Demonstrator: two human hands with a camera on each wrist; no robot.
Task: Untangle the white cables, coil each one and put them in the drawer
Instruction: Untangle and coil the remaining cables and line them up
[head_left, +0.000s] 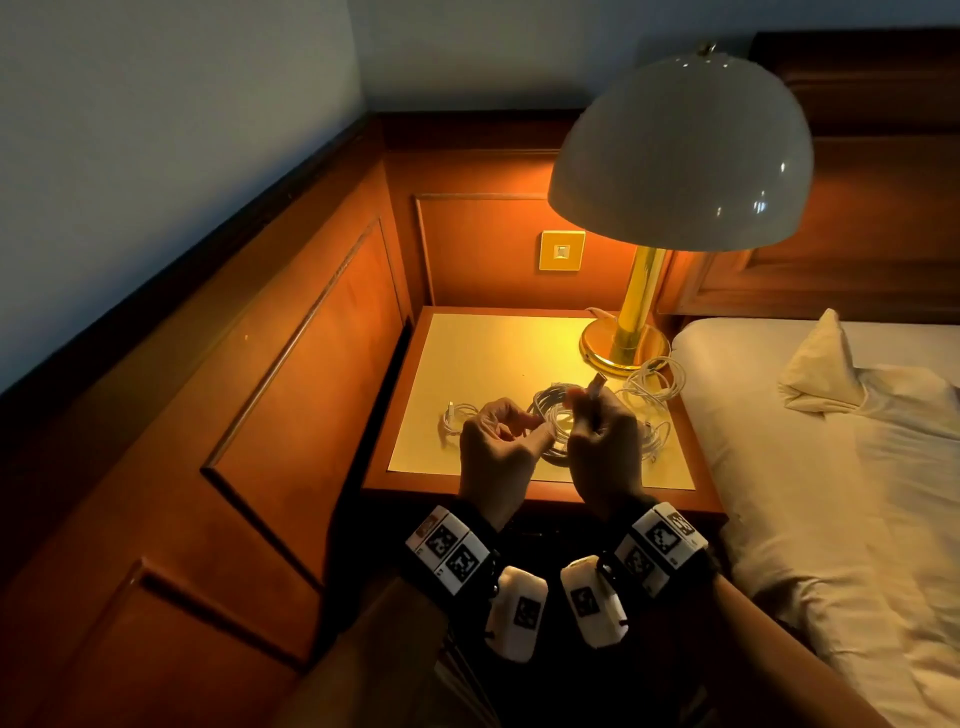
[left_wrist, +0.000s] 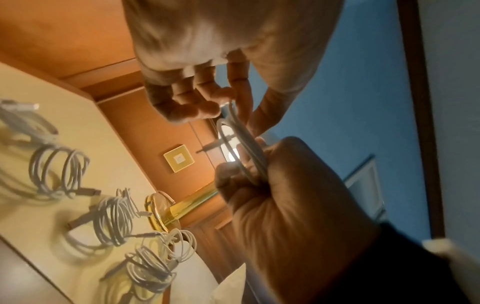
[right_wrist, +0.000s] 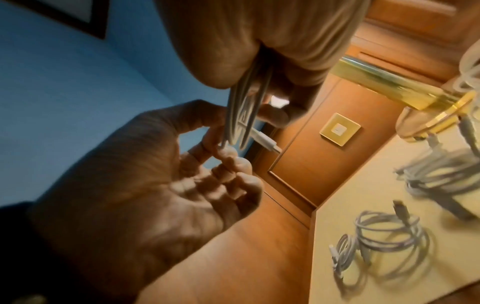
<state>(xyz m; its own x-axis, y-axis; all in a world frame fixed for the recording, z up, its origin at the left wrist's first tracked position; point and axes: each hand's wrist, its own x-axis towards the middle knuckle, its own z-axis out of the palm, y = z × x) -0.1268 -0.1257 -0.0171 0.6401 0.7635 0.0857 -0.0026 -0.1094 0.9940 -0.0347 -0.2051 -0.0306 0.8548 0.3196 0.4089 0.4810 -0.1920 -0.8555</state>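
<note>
My right hand (head_left: 584, 415) grips a small coil of white cable (left_wrist: 244, 150) in its fist, and the cable's plug (head_left: 597, 383) sticks up out of the hand. Just to the left, my left hand (head_left: 535, 430) pinches a strand of the same cable (right_wrist: 223, 142) between thumb and fingertips. Both hands hover above the front of the nightstand top (head_left: 493, 353). On it lie a small coiled cable (head_left: 456, 420) at the left, a larger coil (head_left: 550, 405) behind my hands and a loose bundle (head_left: 652, 395) at the right. No drawer shows in any view.
A brass lamp (head_left: 626, 338) with a white dome shade stands at the back right of the nightstand, close to the loose bundle. Wooden wall panels with a switch plate (head_left: 562, 251) close off the left and back. The bed (head_left: 831, 467) borders the right side.
</note>
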